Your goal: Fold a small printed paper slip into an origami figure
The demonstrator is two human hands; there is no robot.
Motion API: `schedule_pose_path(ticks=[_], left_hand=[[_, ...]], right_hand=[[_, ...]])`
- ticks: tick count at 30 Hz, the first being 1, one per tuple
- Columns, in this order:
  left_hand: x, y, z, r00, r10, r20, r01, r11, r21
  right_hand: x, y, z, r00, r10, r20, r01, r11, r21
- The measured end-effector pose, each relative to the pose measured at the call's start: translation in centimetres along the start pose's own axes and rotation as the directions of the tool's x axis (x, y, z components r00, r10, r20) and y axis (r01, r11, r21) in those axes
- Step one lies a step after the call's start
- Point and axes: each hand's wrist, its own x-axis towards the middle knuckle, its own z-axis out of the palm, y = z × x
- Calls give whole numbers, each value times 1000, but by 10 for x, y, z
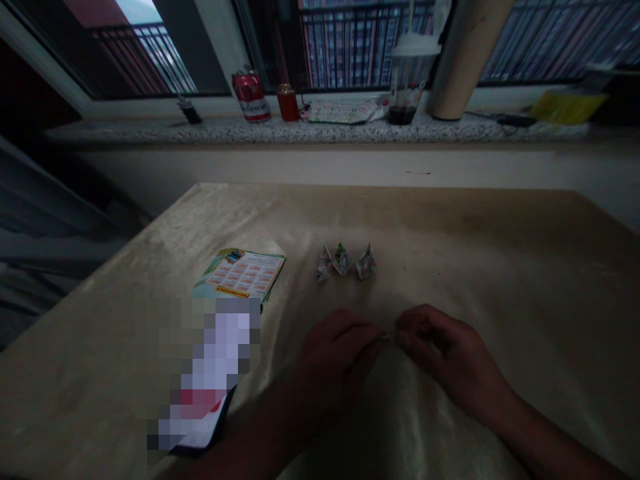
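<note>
My left hand [343,350] pinches a small pale piece of folded paper [385,337], and only a thin edge of it shows. My right hand [445,353] is closed in a pinch at the other end of that piece, its fingertips almost meeting those of the left. The light is dim, so the shape of the paper is hard to make out. Just beyond my hands, three small printed-paper boats stand in a row: a left boat [324,264], a middle boat [343,260] and a right boat [366,263].
Left on the table [500,267] lie printed sheets [247,273] and a phone-like device [215,373], its screen pixelated. Along the windowsill [225,133] stand a red can [251,98], an orange-red bottle [287,103], a lidded cup [407,83] and a brown tube [465,60].
</note>
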Motion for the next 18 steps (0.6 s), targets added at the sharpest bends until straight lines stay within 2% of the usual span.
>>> schedule_pose_path(ticks=[1,3,5,7,10,15,18], left_hand=[[0,1,0,999,-50,1,50,999,-12],[1,4,-1,983,-181,22,182,982,-49],[2,7,-2,950,-305,69,311,945,-103],[3,9,-4,922,-368,125,385,906,-175],[4,11,-5,908,-388,156,416,879,-233],[6,12,1,866,-465,184,500,794,-345],[7,11,2,843,-497,205,535,738,-411]], right_hand=[[0,-2,0,994,-105,-15,103,988,-119],[-1,-6,0,964,-261,53,266,934,-238],[-2,-8,0,940,-328,98,342,894,-289],[-3,-8,1,946,-308,105,325,890,-320],[-5,-6,3,955,-263,134,294,891,-347],[-10,-3,6,913,-383,137,406,835,-372],[-8,-4,5,949,-299,103,316,877,-363]])
